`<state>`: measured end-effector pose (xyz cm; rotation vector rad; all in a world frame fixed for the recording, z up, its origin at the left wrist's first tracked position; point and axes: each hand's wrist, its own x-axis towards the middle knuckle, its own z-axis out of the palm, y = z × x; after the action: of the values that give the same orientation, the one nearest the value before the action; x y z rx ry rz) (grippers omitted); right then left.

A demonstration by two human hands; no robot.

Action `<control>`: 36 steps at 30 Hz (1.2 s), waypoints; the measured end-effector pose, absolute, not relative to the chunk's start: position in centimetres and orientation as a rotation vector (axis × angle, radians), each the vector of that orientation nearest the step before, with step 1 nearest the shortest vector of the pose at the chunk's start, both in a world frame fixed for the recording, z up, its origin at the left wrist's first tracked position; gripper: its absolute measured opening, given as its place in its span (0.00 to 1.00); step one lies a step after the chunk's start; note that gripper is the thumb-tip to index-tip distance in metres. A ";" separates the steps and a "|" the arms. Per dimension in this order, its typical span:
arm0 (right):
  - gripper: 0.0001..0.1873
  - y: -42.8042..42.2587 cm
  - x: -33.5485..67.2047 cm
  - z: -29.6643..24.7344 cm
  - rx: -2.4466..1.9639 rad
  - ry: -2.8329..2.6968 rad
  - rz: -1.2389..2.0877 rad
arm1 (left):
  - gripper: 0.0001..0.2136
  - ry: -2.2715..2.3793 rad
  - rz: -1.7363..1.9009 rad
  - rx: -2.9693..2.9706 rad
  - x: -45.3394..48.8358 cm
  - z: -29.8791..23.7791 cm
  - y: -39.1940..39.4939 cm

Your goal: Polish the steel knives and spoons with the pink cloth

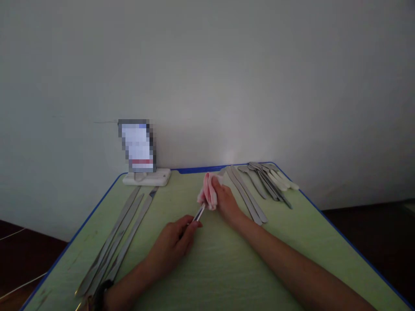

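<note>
Around the near end of a slim metal piece of cutlery (199,212), the fingers of my left hand (177,237) are closed. My right hand (227,201) grips a folded pink cloth (209,192), which is wrapped about the far end of that piece. The cloth hides that end, so I cannot tell its kind. To the right of my right hand lie long metal table knives (248,194). More knives (125,235) lie lengthwise on the left, beside my left forearm.
A pile of metal spoons (267,183) and white-handled cutlery (281,178) lies at the back right. A lit phone (138,147) leans upright on a white base (152,176) at the back left. The pale green table (207,276) has a blue edge against the wall (207,77).
</note>
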<state>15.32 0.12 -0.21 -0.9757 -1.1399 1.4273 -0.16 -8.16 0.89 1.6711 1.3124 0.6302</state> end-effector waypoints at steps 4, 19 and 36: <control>0.29 -0.1 15.0 -0.2 -0.969 -1.128 1.485 | 0.18 1.332 0.631 1.659 -0.2 0.7 -8.0; 0.23 1.6 16.0 0.4 -0.621 -0.690 1.625 | 0.16 1.302 0.551 1.838 -0.5 0.7 -8.2; 0.13 1.6 16.2 0.7 -0.558 -0.451 1.721 | 0.15 1.300 0.519 1.811 -0.5 0.5 -8.2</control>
<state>16.21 1.58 0.72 -0.5581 -0.4511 1.7206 -0.51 -8.20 0.53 1.8109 1.3003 0.5193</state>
